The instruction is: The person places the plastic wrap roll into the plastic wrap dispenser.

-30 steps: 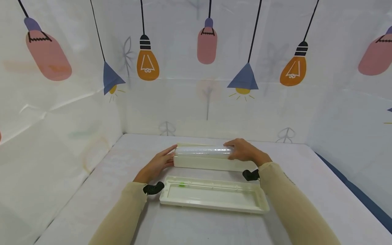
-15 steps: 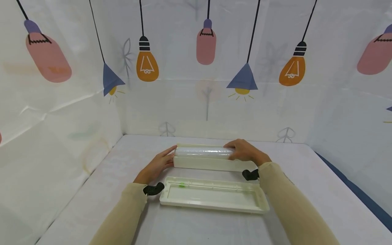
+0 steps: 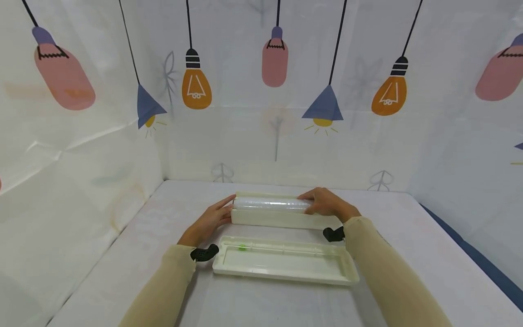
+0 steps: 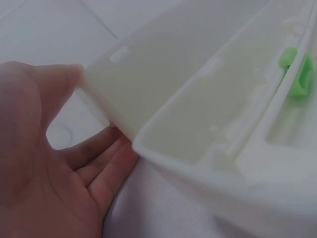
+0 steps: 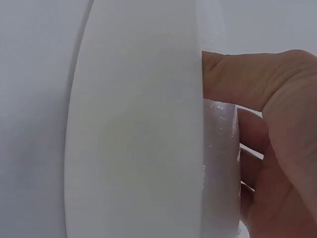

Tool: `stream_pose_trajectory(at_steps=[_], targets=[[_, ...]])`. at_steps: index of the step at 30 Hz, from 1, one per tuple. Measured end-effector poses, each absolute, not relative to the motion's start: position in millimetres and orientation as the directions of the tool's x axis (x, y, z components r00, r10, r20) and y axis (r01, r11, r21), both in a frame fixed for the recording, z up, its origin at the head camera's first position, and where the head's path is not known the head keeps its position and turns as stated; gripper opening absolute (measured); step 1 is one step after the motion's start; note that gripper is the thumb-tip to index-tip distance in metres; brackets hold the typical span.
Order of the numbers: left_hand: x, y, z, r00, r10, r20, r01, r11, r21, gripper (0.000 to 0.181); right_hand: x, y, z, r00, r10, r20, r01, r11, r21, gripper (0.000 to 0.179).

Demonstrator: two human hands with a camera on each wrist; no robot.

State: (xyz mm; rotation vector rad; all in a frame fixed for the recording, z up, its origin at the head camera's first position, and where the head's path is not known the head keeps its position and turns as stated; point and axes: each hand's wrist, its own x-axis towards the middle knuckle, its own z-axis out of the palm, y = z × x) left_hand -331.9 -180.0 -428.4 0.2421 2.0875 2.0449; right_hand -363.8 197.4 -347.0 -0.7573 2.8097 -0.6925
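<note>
While working over the white table (image 3: 245,313), steadying a long cream box (image 3: 282,219) just behind the shallow lid (image 3: 282,263). Probably seating or lifting the film roll (image 3: 269,204), lying inside the box and showing above the front wall. With the right hand (image 3: 328,202), pinching the roll; with the left hand (image 3: 206,222), touching the box's end, thumb spread from fingers. Next, perhaps, level the roll, then mind the lid's green slider (image 3: 242,247).

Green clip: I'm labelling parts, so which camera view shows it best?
The left wrist view: the green clip is large enough to show its shape. The head view gives only a small green patch inside the white tray; the right wrist view, nothing.
</note>
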Motion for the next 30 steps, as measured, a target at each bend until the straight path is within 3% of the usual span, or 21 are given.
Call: stream_pose_trajectory(at_steps=[30], targets=[[-330.3, -180.3, -429.8, -0.962, 0.274, -0.011, 0.0, 0.042, 0.999, 0.053, -371.4, 199.2, -354.1, -0.847, -0.53, -0.03, -0.479, 0.788, -0.387, 0.052]])
